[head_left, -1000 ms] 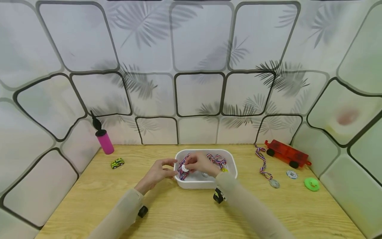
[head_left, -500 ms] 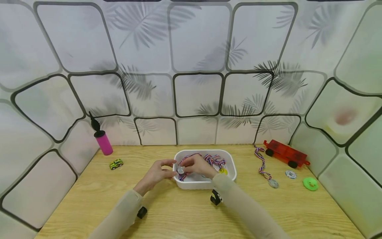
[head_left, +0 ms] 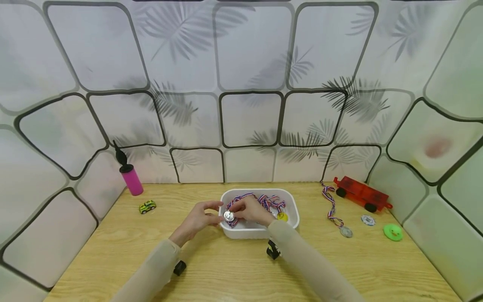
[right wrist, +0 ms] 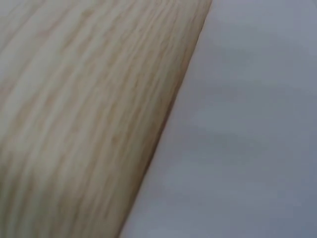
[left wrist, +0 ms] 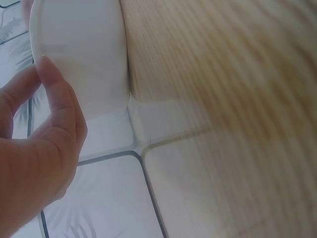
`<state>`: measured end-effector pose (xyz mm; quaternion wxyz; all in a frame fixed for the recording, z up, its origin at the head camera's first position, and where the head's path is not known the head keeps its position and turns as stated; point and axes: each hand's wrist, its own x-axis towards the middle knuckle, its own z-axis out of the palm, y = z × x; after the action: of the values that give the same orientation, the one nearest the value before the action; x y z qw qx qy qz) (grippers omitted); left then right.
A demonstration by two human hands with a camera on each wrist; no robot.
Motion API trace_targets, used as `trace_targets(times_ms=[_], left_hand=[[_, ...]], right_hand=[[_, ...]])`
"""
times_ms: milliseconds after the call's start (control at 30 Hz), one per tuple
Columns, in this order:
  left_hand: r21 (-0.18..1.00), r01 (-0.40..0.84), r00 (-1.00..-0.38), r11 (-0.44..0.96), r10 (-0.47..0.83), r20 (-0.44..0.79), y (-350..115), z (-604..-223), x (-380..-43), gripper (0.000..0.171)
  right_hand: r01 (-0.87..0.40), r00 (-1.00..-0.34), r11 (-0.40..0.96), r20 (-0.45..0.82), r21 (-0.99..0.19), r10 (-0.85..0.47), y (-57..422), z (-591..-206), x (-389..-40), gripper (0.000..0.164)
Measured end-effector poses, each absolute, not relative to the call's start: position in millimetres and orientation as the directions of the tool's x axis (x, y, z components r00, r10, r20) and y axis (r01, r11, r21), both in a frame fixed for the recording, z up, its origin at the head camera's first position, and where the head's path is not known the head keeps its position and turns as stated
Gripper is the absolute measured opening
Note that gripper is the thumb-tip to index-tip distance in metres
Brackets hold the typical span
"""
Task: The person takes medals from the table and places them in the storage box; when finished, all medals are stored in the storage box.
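A white plastic tub stands on the table with several medals on striped red, white and blue ribbons in it. My right hand reaches into its left end and pinches a silver medal at the edge, the face turned up. My left hand touches the tub's left rim from outside, thumb and fingers apart. In the left wrist view, fingertips of my left hand rest against the tub wall. The right wrist view shows only the tub's wall and table; no hand appears there.
A yellow medal lies at the tub's right end. To the right are another silver medal on a ribbon, a red toy trailer, a poker chip and a green duck toy. Left are a toy car and a pink pump.
My right hand has shifted slightly left with the silver medal, which now shows its full face near the tub's left rim. The yellow medal has come more into sight. My left hand stays put.
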<state>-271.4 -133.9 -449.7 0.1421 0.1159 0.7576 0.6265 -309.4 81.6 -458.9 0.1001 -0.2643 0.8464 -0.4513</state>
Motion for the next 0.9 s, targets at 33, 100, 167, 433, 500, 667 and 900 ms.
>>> trace_targets(times_ms=[33,100,167,433,500,667,900], left_hand=[[0.982,-0.003,-0.933,0.188,0.353,-0.071,-134,-450,-271,0.054],[0.983,-0.002,-0.933,0.183,0.354,-0.068,-133,-450,-271,0.054],[0.984,0.000,-0.932,0.178,0.357,-0.064,-133,-450,-271,0.054],[0.986,0.003,-0.931,0.165,0.361,-0.058,-132,-451,-270,0.055],[0.986,0.000,-0.931,0.166,0.359,-0.061,-132,-451,-270,0.055],[0.986,0.001,-0.934,0.168,0.352,-0.059,-132,-451,-270,0.056],[0.986,-0.007,-0.936,0.167,0.347,-0.065,-131,-449,-270,0.056]], right_hand=[[-0.362,-0.840,0.460,0.070,-0.811,-0.537,82,-458,-309,0.019],[-0.369,-0.842,0.473,0.073,-0.800,-0.535,85,-456,-309,0.020],[-0.357,-0.846,0.475,0.063,-0.805,-0.529,88,-454,-308,0.022],[-0.257,-0.846,0.411,-0.002,-0.875,-0.534,108,-449,-306,0.026],[-0.241,-0.847,0.405,-0.013,-0.882,-0.532,114,-447,-305,0.026],[-0.227,-0.844,0.403,-0.028,-0.886,-0.535,131,-437,-301,0.029],[-0.265,-0.836,0.400,0.003,-0.877,-0.548,155,-428,-296,0.034]])
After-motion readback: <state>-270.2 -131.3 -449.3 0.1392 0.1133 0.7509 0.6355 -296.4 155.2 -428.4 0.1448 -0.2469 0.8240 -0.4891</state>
